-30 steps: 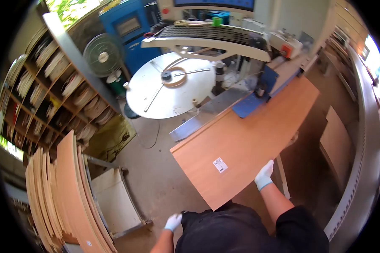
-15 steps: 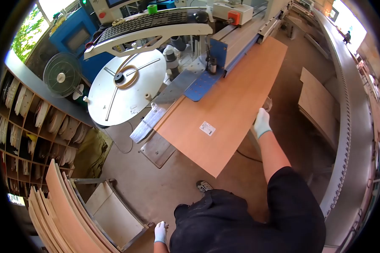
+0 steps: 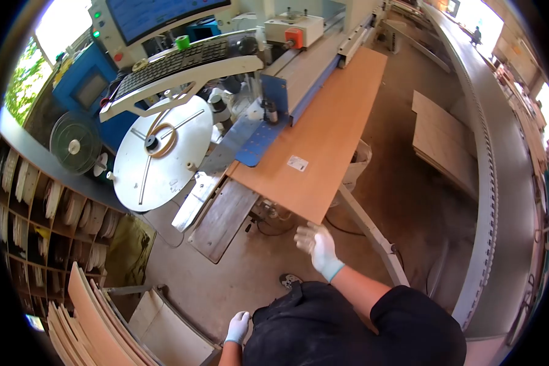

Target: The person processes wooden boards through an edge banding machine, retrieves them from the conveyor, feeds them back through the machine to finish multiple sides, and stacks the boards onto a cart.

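A wood-coloured panel (image 3: pixel 323 131) with a white label (image 3: pixel 297 163) lies along the blue guide plate (image 3: pixel 259 143) of a machine. My right hand (image 3: pixel 319 247), in a white glove, is just below the panel's near corner with its fingers apart. It holds nothing; whether the fingertips touch the panel's edge I cannot tell. Low by my body hangs my left hand (image 3: pixel 238 327), also gloved, its fingers curled together and nothing visible in them. A worn support plate (image 3: pixel 221 219) shows left of the panel's near end.
A round white reel table (image 3: pixel 186 137) carries a coil of edge strip (image 3: pixel 165 140). Above it are a keyboard (image 3: pixel 177 67) and monitor (image 3: pixel 165 15). Stacked boards (image 3: pixel 107 317) stand lower left; more boards (image 3: pixel 442 143) and a long metal rail (image 3: pixel 500 183) lie right. A diagonal leg (image 3: pixel 372 235) crosses nearby.
The panel has moved forward along the machine, away from me. My right hand has let go of its right edge and come back to the near corner. The view has shifted right.
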A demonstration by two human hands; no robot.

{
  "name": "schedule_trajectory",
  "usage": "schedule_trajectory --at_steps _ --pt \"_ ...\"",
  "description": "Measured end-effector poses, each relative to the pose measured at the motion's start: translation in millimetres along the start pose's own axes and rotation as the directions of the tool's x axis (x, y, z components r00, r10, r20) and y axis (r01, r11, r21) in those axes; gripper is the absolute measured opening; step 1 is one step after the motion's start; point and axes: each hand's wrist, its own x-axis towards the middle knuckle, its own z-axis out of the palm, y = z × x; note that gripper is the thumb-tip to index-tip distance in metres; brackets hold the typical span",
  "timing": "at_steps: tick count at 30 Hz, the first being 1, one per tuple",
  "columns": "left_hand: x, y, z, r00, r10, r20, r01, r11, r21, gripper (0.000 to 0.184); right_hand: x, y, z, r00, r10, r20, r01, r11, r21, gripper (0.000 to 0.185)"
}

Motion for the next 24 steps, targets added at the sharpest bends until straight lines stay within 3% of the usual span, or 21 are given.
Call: schedule_trajectory --at_steps 2,4,5,6,7,8,9,10,12,16,18,20,22,24 --pt "12.6 -3.5 5.9 0.998 0.053 -0.03 -0.053 0.999 0.002 0.039 -5.1 35.4 -20.8 0.971 0.226 0.077 -0.228 0.974 0.007 0.044" --pt "5.3 8.1 4.8 0.996 0.079 -0.05 -0.079 0.997 0.009 0.042 -19.3 75.2 -38.4 0.882 0.448 0.144 -0.423 0.889 -0.176 0.041" --pt "-2.6 22.0 4.4 0.997 0.045 -0.062 -0.045 0.999 -0.007 0.043 -19.1 99.3 -56.6 0.79 0.575 0.214 -0.516 0.811 -0.277 0.041" --pt "-14.2 25.4 1.9 0.993 0.08 -0.086 -0.072 0.993 0.094 0.046 -14.6 116.8 -68.9 0.643 0.713 0.279 -0.598 0.695 -0.399 0.041" --pt "-11.3 0.6 9.0 0.994 -0.088 -0.059 0.087 0.996 -0.029 0.049 -16.3 105.0 -58.0 0.599 0.723 0.346 -0.612 0.691 -0.385 0.04" --pt "-25.3 10.4 6.3 0.994 0.022 -0.106 -0.013 0.996 0.091 0.05 -6.8 111.0 -51.9 0.664 0.672 0.33 -0.56 0.738 -0.377 0.036" --pt "-40.0 19.3 3.6 0.996 -0.057 -0.072 0.062 0.996 0.071 0.051 4.9 120.2 -48.3 0.696 0.648 0.311 -0.473 0.739 -0.48 0.028" --pt "-52.3 18.7 2.4 0.994 -0.058 -0.097 0.068 0.992 0.103 0.051 -4.9 107.0 -20.7 0.79 0.545 0.281 -0.21 0.671 -0.711 0.021" --pt "-71.4 4.0 4.9 0.984 -0.14 -0.115 0.145 0.989 0.041 0.05 37.7 130.2 -39.9 0.747 0.543 0.384 0.008 0.57 -0.822 0.014" --pt "-105.1 -33.7 13.5 0.947 -0.253 -0.197 0.257 0.966 -0.009 0.05 105.0 154.4 -91.8 0.698 0.587 0.41 0.342 0.229 -0.911 0.019" --pt "-121.4 -63.4 18.6 0.93 -0.294 -0.222 0.283 0.956 -0.079 0.05 130.3 156.7 -115.1 0.687 0.643 0.339 0.391 0.067 -0.918 0.02" --pt "-131.9 -98.1 31.0 0.887 -0.314 -0.339 0.272 0.948 -0.167 0.05 134.3 159.5 -111.6 0.748 0.633 0.197 0.257 -0.003 -0.966 0.016" --pt "-153.6 -110.3 28.9 0.853 -0.393 -0.343 0.318 0.913 -0.255 0.051 166.6 193.0 -135.3 0.756 0.65 -0.08 -0.269 0.197 -0.943 0.029" --pt "-163.5 -144.5 40.6 0.787 -0.441 -0.432 0.323 0.89 -0.321 0.052 175.3 207.5 -136.9 0.748 0.663 -0.025 -0.113 0.09 -0.99 0.04"
